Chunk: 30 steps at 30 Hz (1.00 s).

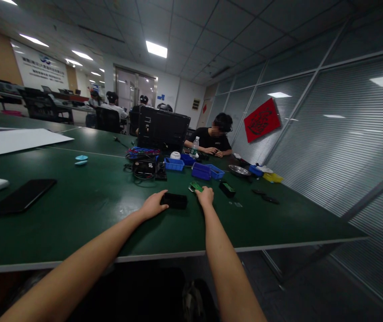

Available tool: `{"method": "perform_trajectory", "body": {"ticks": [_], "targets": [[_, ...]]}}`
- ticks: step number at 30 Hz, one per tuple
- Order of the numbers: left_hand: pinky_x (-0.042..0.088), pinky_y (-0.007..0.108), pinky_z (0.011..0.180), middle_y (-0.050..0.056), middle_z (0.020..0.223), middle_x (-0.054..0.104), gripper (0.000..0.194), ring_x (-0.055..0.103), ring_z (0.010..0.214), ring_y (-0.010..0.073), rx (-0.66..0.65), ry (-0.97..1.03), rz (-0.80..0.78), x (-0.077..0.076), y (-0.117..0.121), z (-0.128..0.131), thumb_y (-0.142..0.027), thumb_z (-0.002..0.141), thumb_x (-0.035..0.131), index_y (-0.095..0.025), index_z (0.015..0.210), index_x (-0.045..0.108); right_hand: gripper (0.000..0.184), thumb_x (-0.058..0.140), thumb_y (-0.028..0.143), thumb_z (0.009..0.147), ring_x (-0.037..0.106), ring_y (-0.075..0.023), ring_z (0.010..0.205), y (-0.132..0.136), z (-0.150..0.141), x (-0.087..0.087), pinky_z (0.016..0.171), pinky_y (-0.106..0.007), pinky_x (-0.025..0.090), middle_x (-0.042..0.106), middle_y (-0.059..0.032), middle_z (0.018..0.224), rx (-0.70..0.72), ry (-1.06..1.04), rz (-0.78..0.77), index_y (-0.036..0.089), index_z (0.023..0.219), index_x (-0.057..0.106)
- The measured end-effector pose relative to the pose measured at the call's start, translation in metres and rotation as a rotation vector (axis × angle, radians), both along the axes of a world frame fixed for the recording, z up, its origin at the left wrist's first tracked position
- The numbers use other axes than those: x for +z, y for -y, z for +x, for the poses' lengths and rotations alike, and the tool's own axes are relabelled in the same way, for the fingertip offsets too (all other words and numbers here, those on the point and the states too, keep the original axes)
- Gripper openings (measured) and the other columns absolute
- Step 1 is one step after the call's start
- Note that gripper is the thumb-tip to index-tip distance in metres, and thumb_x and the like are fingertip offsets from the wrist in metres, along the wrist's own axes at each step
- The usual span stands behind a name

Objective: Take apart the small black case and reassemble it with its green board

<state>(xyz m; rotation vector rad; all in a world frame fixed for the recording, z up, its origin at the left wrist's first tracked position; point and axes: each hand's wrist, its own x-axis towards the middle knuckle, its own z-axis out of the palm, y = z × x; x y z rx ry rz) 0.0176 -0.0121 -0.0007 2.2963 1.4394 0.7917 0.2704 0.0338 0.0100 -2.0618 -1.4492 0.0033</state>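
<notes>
My left hand [154, 204] grips the left end of a black, open-topped plastic case [175, 201] on the green table. Thumb and fingers are closed on its wall. To the right of the case, my right hand [206, 196] has its fingers closed on a green circuit board [196, 185], held just over or on the table; I cannot tell which. Right of that hand lies another black case [227, 188] with green showing on its top. A few small clear pieces [238, 205] lie nearby.
Blue bins [201, 171], a black power unit with cables [143, 169] and a monitor [163, 128] stand ahead. A metal bowl [239, 170] sits to the right. Leftward lie a black tablet-like slab [21, 197] and a light-blue object [81, 160]. A person [211, 136] sits across the table [104, 232].
</notes>
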Motion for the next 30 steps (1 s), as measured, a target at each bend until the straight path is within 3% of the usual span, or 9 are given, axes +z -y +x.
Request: {"method": "perform_trajectory", "body": {"ticks": [3, 5, 9, 11, 13, 20, 30], "targets": [[0.039, 0.029, 0.086, 0.009, 0.113, 0.058, 0.068, 0.053, 0.102, 0.0223, 0.034, -0.018, -0.024, -0.001, -0.007, 0.006, -0.032, 0.067, 0.059, -0.018, 0.130, 0.036, 0.041, 0.065, 0.030, 0.064, 0.053, -0.0278, 0.098, -0.003, 0.001, -0.002, 0.085, -0.036, 0.038, 0.056, -0.0191, 0.105, 0.023, -0.116, 0.067, 0.010, 0.099, 0.063], [0.039, 0.029, 0.086, 0.008, 0.111, 0.059, 0.069, 0.054, 0.100, 0.0216, 0.076, -0.026, -0.035, -0.002, -0.009, 0.010, -0.034, 0.068, 0.059, -0.021, 0.131, 0.035, 0.039, 0.067, 0.030, 0.060, 0.055, -0.0261, 0.094, -0.005, 0.000, -0.001, 0.082, -0.035, 0.041, 0.061, -0.0156, 0.098, 0.098, -0.338, 0.133, 0.011, 0.094, 0.064], [0.040, 0.029, 0.085, 0.006, 0.110, 0.059, 0.066, 0.054, 0.100, 0.0208, 0.109, -0.013, -0.028, -0.003, -0.006, 0.011, -0.035, 0.068, 0.060, -0.025, 0.130, 0.037, 0.044, 0.066, 0.039, 0.061, 0.060, -0.0199, 0.077, -0.002, -0.010, 0.007, 0.069, -0.032, 0.045, 0.065, -0.0083, 0.088, 0.499, -0.975, 0.220, 0.013, 0.096, 0.062], [0.040, 0.028, 0.083, 0.005, 0.109, 0.060, 0.066, 0.055, 0.099, 0.0203, 0.100, 0.008, -0.026, -0.002, -0.004, 0.010, -0.035, 0.068, 0.060, -0.025, 0.129, 0.039, 0.044, 0.067, 0.038, 0.061, 0.060, -0.0178, 0.076, 0.003, -0.016, 0.013, 0.071, -0.031, 0.045, 0.065, -0.0071, 0.090, 0.714, -1.124, 0.204, 0.015, 0.098, 0.062], [0.041, 0.028, 0.082, 0.005, 0.107, 0.060, 0.065, 0.056, 0.096, 0.0198, 0.096, 0.028, -0.023, -0.002, -0.003, 0.008, -0.035, 0.067, 0.060, -0.025, 0.128, 0.039, 0.042, 0.069, 0.035, 0.061, 0.059, -0.0172, 0.078, 0.009, -0.022, 0.017, 0.075, -0.032, 0.044, 0.064, -0.0063, 0.093, 0.831, -1.111, 0.164, 0.016, 0.098, 0.063], [0.042, 0.027, 0.078, 0.005, 0.105, 0.061, 0.067, 0.057, 0.092, 0.0195, 0.110, 0.045, -0.015, -0.004, -0.008, 0.007, -0.033, 0.067, 0.061, -0.023, 0.128, 0.038, 0.038, 0.066, 0.029, 0.063, 0.052, -0.0161, 0.089, 0.020, -0.026, 0.023, 0.083, -0.031, 0.038, 0.059, -0.0025, 0.098, 0.944, -0.603, 0.116, 0.021, 0.101, 0.064], [0.041, 0.028, 0.080, 0.006, 0.106, 0.061, 0.070, 0.057, 0.095, 0.0203, 0.140, 0.022, -0.033, -0.003, -0.008, 0.007, -0.033, 0.067, 0.061, -0.022, 0.130, 0.035, 0.039, 0.066, 0.030, 0.064, 0.051, -0.0141, 0.081, 0.020, -0.029, 0.021, 0.078, -0.029, 0.038, 0.055, -0.0019, 0.093, 0.932, -0.456, 0.066, 0.020, 0.102, 0.064]]}}
